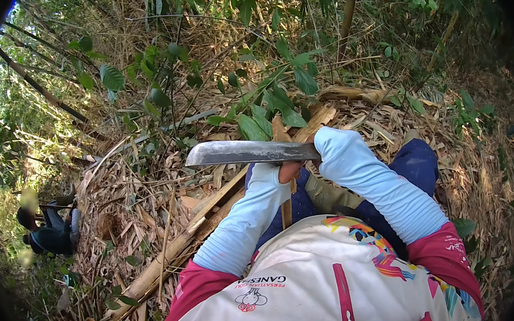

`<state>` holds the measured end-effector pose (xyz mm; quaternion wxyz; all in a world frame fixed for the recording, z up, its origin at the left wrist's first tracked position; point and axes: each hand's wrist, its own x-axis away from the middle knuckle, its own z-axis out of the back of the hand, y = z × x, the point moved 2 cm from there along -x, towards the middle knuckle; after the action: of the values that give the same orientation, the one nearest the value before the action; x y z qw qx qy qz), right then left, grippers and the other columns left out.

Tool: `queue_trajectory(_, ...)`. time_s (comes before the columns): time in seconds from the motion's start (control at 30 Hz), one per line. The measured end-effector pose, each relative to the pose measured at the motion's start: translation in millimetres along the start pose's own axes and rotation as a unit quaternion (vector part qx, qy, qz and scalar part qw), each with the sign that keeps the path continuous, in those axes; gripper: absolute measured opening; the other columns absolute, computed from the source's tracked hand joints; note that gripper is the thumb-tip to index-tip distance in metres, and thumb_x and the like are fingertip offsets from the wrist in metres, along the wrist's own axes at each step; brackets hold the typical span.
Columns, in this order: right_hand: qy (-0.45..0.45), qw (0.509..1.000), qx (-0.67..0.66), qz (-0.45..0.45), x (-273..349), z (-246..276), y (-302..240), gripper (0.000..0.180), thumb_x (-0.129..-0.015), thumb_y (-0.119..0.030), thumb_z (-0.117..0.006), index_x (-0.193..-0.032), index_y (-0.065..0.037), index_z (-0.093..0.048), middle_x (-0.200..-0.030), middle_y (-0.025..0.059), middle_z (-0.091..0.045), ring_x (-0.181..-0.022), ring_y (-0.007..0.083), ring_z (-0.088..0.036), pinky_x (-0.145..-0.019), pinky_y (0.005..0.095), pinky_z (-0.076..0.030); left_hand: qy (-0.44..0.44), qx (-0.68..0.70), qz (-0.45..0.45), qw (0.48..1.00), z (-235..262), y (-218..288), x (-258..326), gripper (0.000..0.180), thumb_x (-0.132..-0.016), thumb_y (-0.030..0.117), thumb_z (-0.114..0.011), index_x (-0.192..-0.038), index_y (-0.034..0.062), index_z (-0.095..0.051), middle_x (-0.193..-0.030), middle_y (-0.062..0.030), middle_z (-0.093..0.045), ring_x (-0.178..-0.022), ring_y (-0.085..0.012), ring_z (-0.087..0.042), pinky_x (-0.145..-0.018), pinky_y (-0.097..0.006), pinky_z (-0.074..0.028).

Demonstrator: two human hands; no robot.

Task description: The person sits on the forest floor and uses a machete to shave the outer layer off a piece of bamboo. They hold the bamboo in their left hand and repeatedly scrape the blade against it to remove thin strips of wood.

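**Broad steel blade raised over split bamboo, dry thicket floor**

Item 1. Long, broad, grey steel chopping blade, flat and dull-edged in tone, held level across the middle of the view with its rounded tip pointing to the person's left. It sits above a narrow tan strip of split bamboo that stands upright between the forearms, so the edge appears lined up to work down the strip's length.

Item 2. Right hand, sleeved in pale blue, wrist bent inward; it is closed around the blade's handle end, though the handle itself is hidden by the cuff.

Item 3. Left hand, also pale-blue sleeved, just below the blade, fingers curled about the top of the strip, seemingly steadying it.

Item 4. Thick yellow-brown bamboo pole lying slantwise on dry leaf litter, left of the knees.

Item 5. Another person, crouched, far left.
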<state>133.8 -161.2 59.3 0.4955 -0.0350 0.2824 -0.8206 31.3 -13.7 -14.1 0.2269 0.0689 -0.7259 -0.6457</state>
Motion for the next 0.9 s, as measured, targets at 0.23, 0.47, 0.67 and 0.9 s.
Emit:
queue_trajectory(0.23,0.03,0.998,-0.008,0.054,-6.6,2.2,-6.4,0.017,-0.066,-0.005,-0.068,-0.082,-0.005,-0.062,-0.075,0.0165,-0.061,-0.071,0.0352,-0.062,-0.062,0.0395,-0.05,0.033,0.259,-0.026,0.965,-9.5,-48.2,-21.5,0.025,-0.093,0.014,-0.052,-0.112,-0.0017,-0.053,-0.107,-0.0161,-0.058,-0.098,-0.0239,-0.058,-0.09,-0.037,-0.046)
queue_trajectory(0.47,-0.03,0.999,-0.015,0.02,-4.4,3.0,-7.2,0.017,-0.066,-0.003,-0.065,-0.083,-0.005,-0.061,-0.076,0.0173,-0.061,-0.073,0.0368,-0.062,-0.064,0.0403,-0.049,-0.026,0.465,-0.069,0.882,-16.8,-53.5,-14.7,0.039,-0.081,0.004,-0.068,-0.116,0.0021,-0.05,-0.11,-0.0104,-0.056,-0.098,-0.0167,-0.056,-0.089,-0.031,-0.047)
queue_trajectory(0.67,-0.016,1.0,-0.002,0.012,-13.5,-15.2,18.1,0.013,-0.073,-0.009,-0.06,-0.087,-0.007,-0.061,-0.079,0.0168,-0.064,-0.077,0.0353,-0.064,-0.068,0.0404,-0.05,0.017,0.039,-0.211,0.977,-25.7,-19.1,6.2,0.044,-0.077,0.013,-0.074,-0.114,0.0006,-0.053,-0.103,-0.0059,-0.06,-0.092,-0.0147,-0.058,-0.081,-0.027,-0.047)
queue_trajectory(0.9,-0.04,0.995,0.081,-0.039,-25.8,-30.4,43.6,0.011,-0.075,-0.012,-0.06,-0.085,-0.009,-0.06,-0.081,0.0147,-0.065,-0.078,0.0333,-0.065,-0.068,0.04,-0.05,0.087,-0.131,-0.222,0.962,-29.7,2.1,4.3,0.036,-0.076,0.015,-0.064,-0.108,0.0007,-0.058,-0.087,-0.0083,-0.062,-0.077,-0.0186,-0.058,-0.07,-0.03,-0.047)
